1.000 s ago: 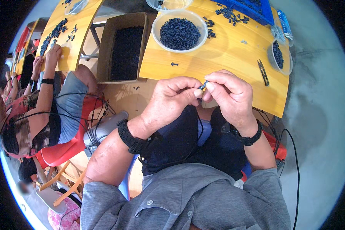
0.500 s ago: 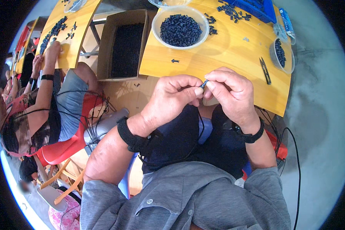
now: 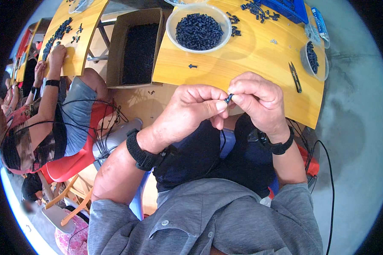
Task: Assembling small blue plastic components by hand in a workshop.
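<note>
Between the fingertips of both hands is a small dark plastic part [image 3: 229, 98], held over my lap just off the table's near edge. My left hand [image 3: 195, 106] pinches one end of it between thumb and forefinger. The thumb and forefinger of my right hand [image 3: 259, 100] close on its other end. Much of the part is covered by the fingers. A single similar dark piece [image 3: 192, 66] lies alone on the yellow table [image 3: 251, 59] beyond my hands. To the right of it rests a pair of thread snips [image 3: 295, 77] with dark handles.
A round clear tub [image 3: 171, 34] full of dark parts stands at the table's far left. Loose parts and a blue bin [image 3: 300, 19] are behind it. A smaller tub [image 3: 323, 70] sits at the right edge. Left are a cardboard box [image 3: 114, 55] and a co-worker's hand [image 3: 57, 55].
Both hands keep their pinch on the small part. They have shifted very slightly right and down, and the part's visible end has tilted a little between the fingertips.
</note>
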Demonstrator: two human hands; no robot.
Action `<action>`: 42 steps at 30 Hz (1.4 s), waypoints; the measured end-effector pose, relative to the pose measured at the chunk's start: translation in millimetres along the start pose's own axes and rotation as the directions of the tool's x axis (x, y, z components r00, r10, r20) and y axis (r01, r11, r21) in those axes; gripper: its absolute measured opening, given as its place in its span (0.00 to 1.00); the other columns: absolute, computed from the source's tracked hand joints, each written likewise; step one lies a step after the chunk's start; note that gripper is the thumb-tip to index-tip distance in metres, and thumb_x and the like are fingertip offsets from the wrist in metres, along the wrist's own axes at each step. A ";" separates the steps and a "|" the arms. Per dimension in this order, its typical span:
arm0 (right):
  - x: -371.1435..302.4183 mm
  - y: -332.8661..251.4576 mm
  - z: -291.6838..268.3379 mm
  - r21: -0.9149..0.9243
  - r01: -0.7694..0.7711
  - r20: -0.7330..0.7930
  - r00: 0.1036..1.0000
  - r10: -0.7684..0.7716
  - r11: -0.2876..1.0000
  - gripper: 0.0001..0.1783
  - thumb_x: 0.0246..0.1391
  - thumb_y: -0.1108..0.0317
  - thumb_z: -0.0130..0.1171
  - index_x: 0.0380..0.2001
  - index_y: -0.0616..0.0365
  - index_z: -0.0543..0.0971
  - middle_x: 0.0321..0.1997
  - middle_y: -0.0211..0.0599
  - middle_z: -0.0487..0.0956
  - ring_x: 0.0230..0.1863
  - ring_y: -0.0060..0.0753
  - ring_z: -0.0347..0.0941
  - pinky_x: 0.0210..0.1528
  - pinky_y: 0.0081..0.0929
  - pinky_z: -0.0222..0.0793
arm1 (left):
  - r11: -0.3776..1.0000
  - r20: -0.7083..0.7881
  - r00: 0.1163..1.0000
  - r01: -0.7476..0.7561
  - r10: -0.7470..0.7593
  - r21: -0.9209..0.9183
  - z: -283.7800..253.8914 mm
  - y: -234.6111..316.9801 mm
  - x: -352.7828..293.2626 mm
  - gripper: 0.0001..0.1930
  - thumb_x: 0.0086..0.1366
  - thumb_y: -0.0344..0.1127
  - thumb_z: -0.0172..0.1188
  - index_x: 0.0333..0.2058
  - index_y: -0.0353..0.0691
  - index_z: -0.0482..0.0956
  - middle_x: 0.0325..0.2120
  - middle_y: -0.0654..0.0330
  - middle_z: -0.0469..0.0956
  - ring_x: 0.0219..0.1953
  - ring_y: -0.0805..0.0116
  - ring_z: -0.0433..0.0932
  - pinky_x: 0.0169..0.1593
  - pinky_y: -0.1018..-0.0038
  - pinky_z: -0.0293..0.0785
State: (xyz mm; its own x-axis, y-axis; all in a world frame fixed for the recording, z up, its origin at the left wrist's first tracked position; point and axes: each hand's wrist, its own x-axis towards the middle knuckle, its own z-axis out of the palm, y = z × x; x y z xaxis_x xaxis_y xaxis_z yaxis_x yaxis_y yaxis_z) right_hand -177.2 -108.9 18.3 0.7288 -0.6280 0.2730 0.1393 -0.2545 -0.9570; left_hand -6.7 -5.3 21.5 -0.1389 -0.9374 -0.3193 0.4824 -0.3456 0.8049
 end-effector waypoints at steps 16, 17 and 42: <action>-9.3 -4.0 -1.1 0.024 0.072 0.052 0.996 -0.073 0.997 0.07 0.51 0.78 0.60 0.35 0.61 0.81 0.39 0.41 0.77 0.36 0.28 0.75 0.37 0.22 0.71 | 0.997 0.042 0.997 0.071 -0.070 -0.024 8.8 8.2 -4.8 0.06 0.64 0.27 0.56 0.37 0.32 0.79 0.28 0.58 0.80 0.28 0.70 0.80 0.35 0.77 0.78; -9.9 -4.6 -2.0 0.078 0.050 0.059 0.997 -0.055 0.996 0.07 0.51 0.78 0.60 0.36 0.62 0.81 0.39 0.41 0.77 0.36 0.28 0.75 0.37 0.21 0.71 | 0.998 0.048 0.997 0.068 -0.068 -0.005 9.6 9.4 -5.1 0.06 0.63 0.27 0.57 0.37 0.31 0.79 0.29 0.57 0.80 0.29 0.69 0.80 0.35 0.77 0.78; -18.3 -13.7 10.3 0.369 -0.622 0.150 0.773 0.616 0.690 0.36 0.62 0.37 0.38 0.26 0.63 0.75 0.19 0.33 0.74 0.14 0.21 0.71 0.13 0.15 0.65 | 0.881 0.055 0.945 -0.321 0.323 0.348 1.2 -4.0 0.4 0.05 0.59 0.25 0.62 0.35 0.35 0.80 0.43 0.56 0.76 0.47 0.69 0.73 0.49 0.74 0.68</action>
State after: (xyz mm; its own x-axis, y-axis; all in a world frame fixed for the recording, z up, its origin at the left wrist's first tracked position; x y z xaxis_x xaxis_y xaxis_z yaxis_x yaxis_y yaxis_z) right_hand -185.6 -86.4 25.4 0.7501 -0.5316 -0.3933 -0.1097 0.4865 -0.8667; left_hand -9.7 -4.4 18.8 -0.0230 -0.9996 -0.0145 0.1688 -0.0182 0.9855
